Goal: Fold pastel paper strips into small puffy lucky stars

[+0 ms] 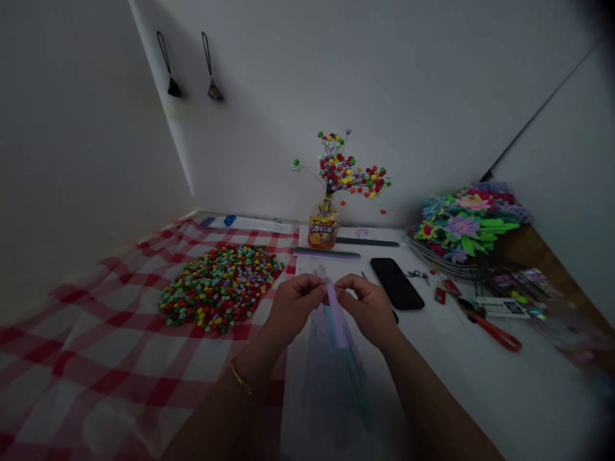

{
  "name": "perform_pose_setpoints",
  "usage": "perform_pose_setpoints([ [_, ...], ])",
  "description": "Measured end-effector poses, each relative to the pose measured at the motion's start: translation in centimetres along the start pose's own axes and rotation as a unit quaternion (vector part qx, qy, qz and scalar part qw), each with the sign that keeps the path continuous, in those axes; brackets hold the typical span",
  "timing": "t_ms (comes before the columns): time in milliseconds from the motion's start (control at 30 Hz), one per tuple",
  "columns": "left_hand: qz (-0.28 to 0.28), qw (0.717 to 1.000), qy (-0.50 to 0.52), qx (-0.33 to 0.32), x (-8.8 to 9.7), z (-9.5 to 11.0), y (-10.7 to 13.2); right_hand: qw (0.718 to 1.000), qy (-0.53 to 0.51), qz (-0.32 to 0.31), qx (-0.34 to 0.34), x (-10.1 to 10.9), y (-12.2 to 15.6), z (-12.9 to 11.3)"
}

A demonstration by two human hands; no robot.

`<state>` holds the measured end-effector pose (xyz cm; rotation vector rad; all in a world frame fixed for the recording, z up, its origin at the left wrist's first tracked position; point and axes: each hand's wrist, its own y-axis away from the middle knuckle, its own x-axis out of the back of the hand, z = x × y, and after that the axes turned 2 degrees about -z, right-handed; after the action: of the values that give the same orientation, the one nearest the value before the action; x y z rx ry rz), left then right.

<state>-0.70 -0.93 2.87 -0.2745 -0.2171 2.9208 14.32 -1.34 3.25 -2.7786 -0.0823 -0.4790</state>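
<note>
A light purple paper strip [339,323] hangs between my two hands, its upper end pinched in the fingertips. My left hand [296,301] is closed on it from the left side, thumb against forefinger. From the right, my right hand [366,306] pinches the same end, so the exact fold is hidden by the fingers. Below lie several pale strips [327,384] in purple and teal on the white table. To the left, a heap of small folded paper stars [223,285] in many colours rests on a red and white checked cloth [120,291].
A bottle [323,230] with star-tipped stems stands at the back. Dark strips [327,253] lie before it. Right of my hands are a black phone [396,283], orange-handled pliers [494,331], a card [502,307] and a pile of fuzzy flowers [464,224]. A wall rises behind.
</note>
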Motion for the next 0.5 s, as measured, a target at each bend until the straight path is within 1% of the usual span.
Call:
perform_pose_setpoints([
  [67,-0.005,1.000,0.003,-0.018,-0.20,-0.01,0.07,1.000,-0.022,0.000,-0.016,-0.12,0.00,0.10],
  [200,-0.006,0.998,0.068,-0.018,-0.53,-0.39,0.05,0.994,-0.103,-0.007,-0.027,-0.65,0.03,0.32],
  [233,-0.002,0.997,0.081,-0.020,-0.55,-0.51,0.01,0.993,-0.110,-0.007,-0.028,-0.75,0.04,0.35],
  [300,0.011,0.995,0.094,-0.029,-0.47,-0.68,-0.08,0.996,-0.089,-0.004,-0.021,-0.79,0.08,0.32],
  [333,0.017,0.995,0.091,-0.034,-0.41,-0.71,-0.12,0.998,-0.068,-0.001,-0.012,-0.71,0.10,0.26],
  [400,0.024,0.997,0.052,-0.041,-0.28,-0.65,-0.14,0.999,-0.033,0.003,0.010,-0.39,0.12,0.04],
  [500,0.012,0.999,-0.018,-0.031,-0.27,-0.46,-0.04,0.999,-0.009,0.015,0.035,0.16,0.11,-0.30],
])
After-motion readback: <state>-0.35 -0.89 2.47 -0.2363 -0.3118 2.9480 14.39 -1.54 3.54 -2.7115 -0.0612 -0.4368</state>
